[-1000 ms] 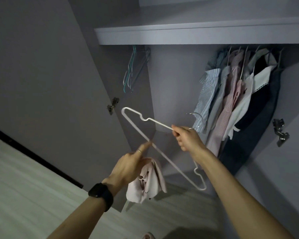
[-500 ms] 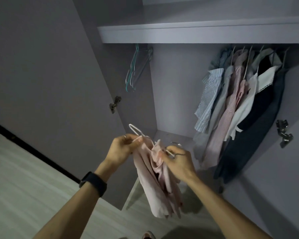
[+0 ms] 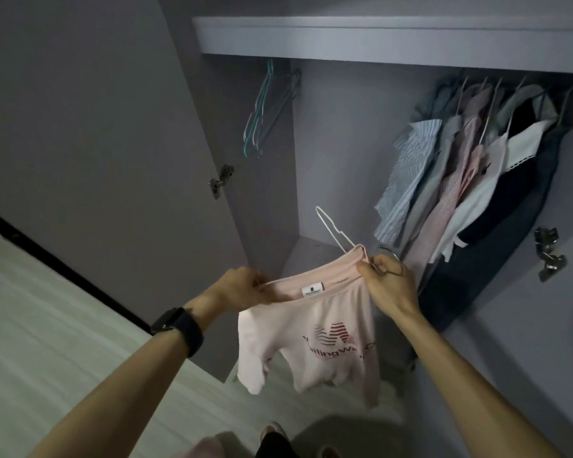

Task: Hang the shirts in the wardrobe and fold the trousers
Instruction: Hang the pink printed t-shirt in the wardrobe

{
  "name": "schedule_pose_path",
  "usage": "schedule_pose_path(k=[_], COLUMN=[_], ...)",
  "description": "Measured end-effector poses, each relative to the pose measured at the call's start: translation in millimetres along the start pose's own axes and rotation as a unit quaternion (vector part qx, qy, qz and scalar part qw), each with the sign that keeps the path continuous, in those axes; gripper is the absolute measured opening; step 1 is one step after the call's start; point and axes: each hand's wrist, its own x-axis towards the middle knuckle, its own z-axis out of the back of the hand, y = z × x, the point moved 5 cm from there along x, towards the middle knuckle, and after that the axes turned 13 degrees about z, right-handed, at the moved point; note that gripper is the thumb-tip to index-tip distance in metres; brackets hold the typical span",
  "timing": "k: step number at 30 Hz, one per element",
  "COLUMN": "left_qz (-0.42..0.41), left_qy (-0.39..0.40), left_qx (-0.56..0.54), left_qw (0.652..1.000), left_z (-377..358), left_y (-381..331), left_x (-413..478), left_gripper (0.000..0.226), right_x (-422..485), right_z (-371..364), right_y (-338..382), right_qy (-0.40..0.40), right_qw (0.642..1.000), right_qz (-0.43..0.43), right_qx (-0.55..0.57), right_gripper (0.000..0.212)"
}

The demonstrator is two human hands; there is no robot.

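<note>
Pink shirt (image 3: 315, 345) hangs in front of the open wardrobe (image 3: 344, 41), its neckline stretched between our hands. Our left hand (image 3: 242, 289) pinches one side. Our right hand (image 3: 389, 285) grips the other side together with the hook of a white hanger (image 3: 331, 231), whose shoulder pokes out of the neck. A white label (image 3: 312, 289) sits inside the collar, too small to read. Dark red print shows a striped emblem and the letters "llingWa"; folds hide the rest.

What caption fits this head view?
Left hand and right hand grip the pink shirt, white hanger partly inside, facing the open wardrobe.
</note>
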Motion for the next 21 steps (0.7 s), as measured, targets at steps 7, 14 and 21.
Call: schedule_pose_path(k=[7,14,21], left_qz=[-0.026,-0.075,-0.1], left_qy=[-0.028,-0.074,-0.162], left_qx=[-0.083,-0.186,-0.032], left_qw=[0.996,0.977,0.981], left_z=[14.9,52.8,78.0], left_y=[11.4,-34.0,-84.5], left_x=[6.6,7.7,9.2], left_gripper=[0.014,0.021,0.023], right_x=[1.6,-7.5,-10.9], right_z=[11.7,-0.1,36.4], right_y=[-26.1,-55.5,-1.0], right_qy=[-0.03,0.072,-0.188], right_qw=[0.994,0.979,0.93], right_qz=[-0.076,-0.187,-0.176], right_qx=[-0.077,-0.029,0.261], right_gripper=[0.031,0.03,0.048])
